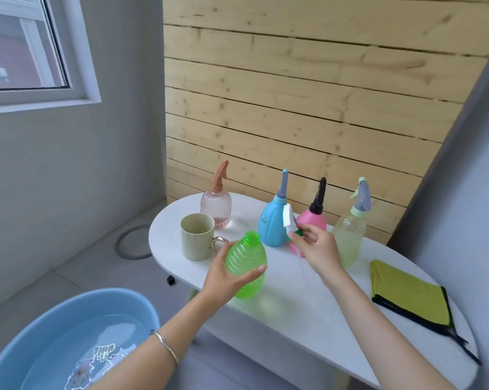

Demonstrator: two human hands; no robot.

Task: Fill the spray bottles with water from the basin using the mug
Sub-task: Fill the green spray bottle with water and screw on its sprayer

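While the left hand (223, 273) grips the uncapped green bottle (247, 267), its spray head (289, 220) sits pinched in the right hand (316, 246).
Mug (196, 236) stands just left on the white table (294, 311); water-filled basin (68, 342) near left.

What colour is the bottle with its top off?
Bright see-through green bottle, ribbed, held in the left hand; the head camera shows it clearly.

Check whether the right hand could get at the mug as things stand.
Probably not directly: the right hand is holding the spray top, and the green bottle in the left hand sits between it and the mug.
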